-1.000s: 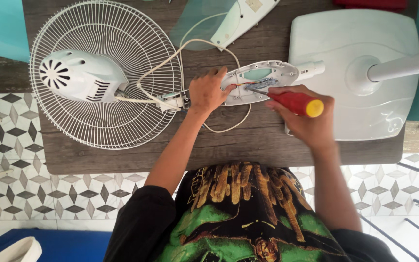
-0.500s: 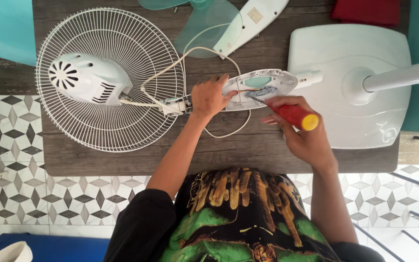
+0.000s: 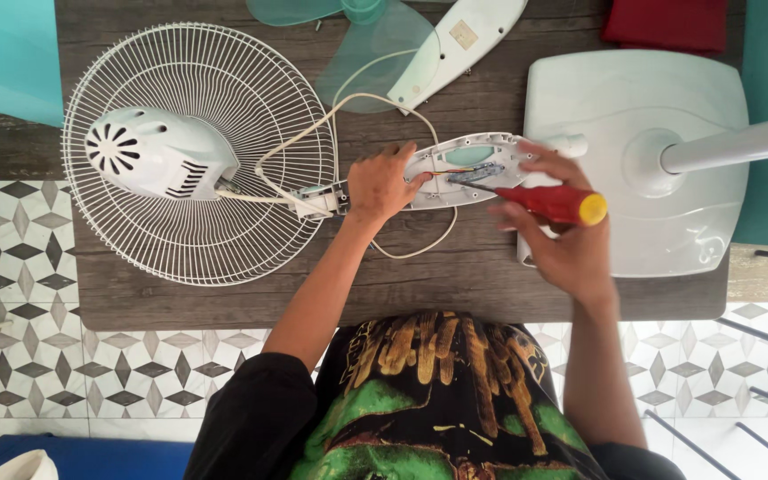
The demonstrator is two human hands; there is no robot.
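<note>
1. The left hand (image 3: 382,185) is pressed down on the near end of the open control housing (image 3: 468,169), fingers curled over its edge – a grip that seems meant to keep the part from sliding on the wooden table (image 3: 224,298).
2. A screwdriver (image 3: 551,203) with a red handle and yellow cap is clenched in the right hand (image 3: 562,240); its tip is aimed into the housing's open cavity, where small wires and a metal strip can be seen. Whether the tip sits on a screw cannot be told.
3. The housing is laid flat at the table's middle, inner side up, so that its insides are exposed to the tool.
4. A white cord (image 3: 348,116) is looped from the housing toward the motor (image 3: 157,153), which is resting on the wire guard (image 3: 251,80) to the left – both left lying face down, well clear of the hands.
5. The housing's cover (image 3: 460,40) is set aside at the far edge, beside the pale green blade (image 3: 362,53).
6. The fan base (image 3: 633,98) with its pole (image 3: 740,142) is parked on the right, just beside the screwdriver hand.
7. A red cloth (image 3: 664,22) is seen at the far right corner.
</note>
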